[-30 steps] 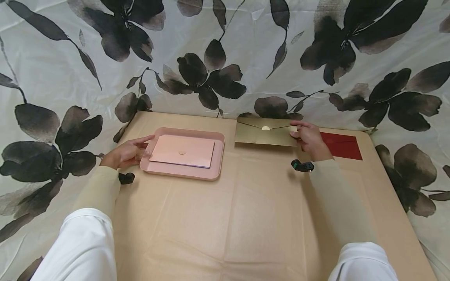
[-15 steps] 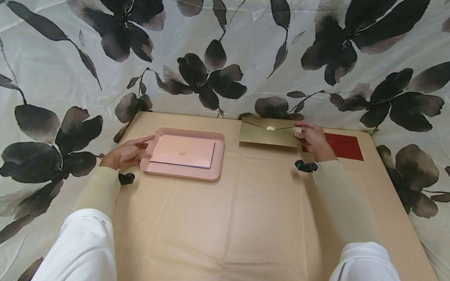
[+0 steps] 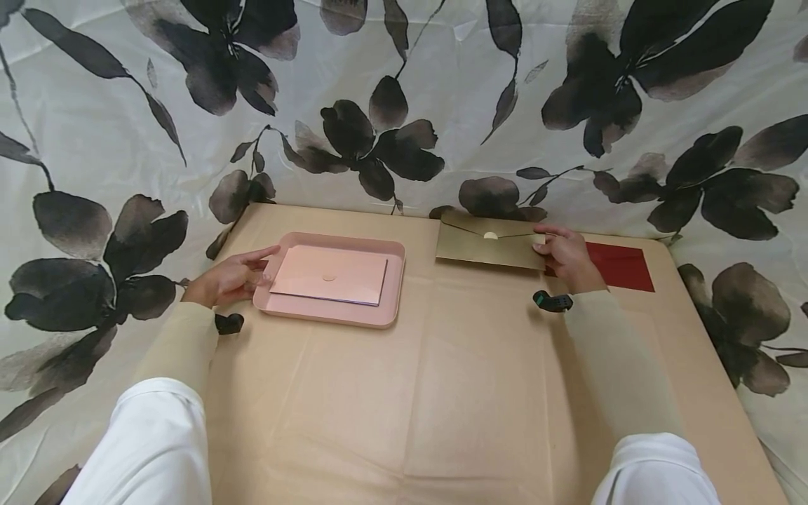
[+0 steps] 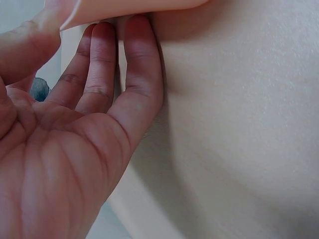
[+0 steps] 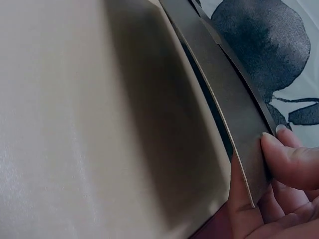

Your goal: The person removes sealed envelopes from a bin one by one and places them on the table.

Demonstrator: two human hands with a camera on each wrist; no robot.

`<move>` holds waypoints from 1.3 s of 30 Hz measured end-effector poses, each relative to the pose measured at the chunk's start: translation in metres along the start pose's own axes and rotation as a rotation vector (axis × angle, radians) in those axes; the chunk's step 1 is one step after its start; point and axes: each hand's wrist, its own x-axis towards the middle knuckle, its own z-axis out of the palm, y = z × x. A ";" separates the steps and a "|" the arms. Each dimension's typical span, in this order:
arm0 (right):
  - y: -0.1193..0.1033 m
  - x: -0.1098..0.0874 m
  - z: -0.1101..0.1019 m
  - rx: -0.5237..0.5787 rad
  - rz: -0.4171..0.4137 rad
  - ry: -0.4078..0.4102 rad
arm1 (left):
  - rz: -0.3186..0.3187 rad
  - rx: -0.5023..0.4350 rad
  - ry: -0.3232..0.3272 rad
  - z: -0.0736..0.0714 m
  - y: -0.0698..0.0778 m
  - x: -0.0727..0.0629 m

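Observation:
At the left, a pink tray (image 3: 328,319) bears a peach envelope (image 3: 330,272) with a round seal. My left hand (image 3: 229,277) grips the tray's left end, the thumb over the rim and the fingers (image 4: 142,59) tucked beneath it. At the back right, my right hand (image 3: 566,258) pinches the right end of a gold envelope (image 3: 489,247) between thumb and fingers. That envelope tilts, its near edge (image 5: 214,94) raised over a dark shadow. Right of this hand a red envelope (image 3: 621,266) lies flat, partly hidden by the hand.
Tan sheeting covers the table (image 3: 404,393). Behind it hangs a white cloth (image 3: 467,140) with dark flowers, close to the table's back edge. The gold envelope's far edge overlaps this cloth in the head view.
My right hand has shifted slightly to the right with the gold envelope in its grip. The left hand and the tray have stayed in place.

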 end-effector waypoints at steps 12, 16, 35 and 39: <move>0.003 0.000 0.000 -0.028 0.020 -0.017 | -0.004 0.038 0.013 0.000 -0.001 0.000; 0.005 0.001 0.000 -0.023 0.010 -0.022 | -0.005 0.047 0.018 0.000 -0.002 -0.001; 0.010 0.016 0.002 -0.111 0.001 0.010 | -0.013 0.051 0.022 -0.001 -0.001 0.002; 0.010 0.016 0.001 -0.129 -0.011 0.010 | -0.018 0.048 0.028 -0.001 -0.001 0.002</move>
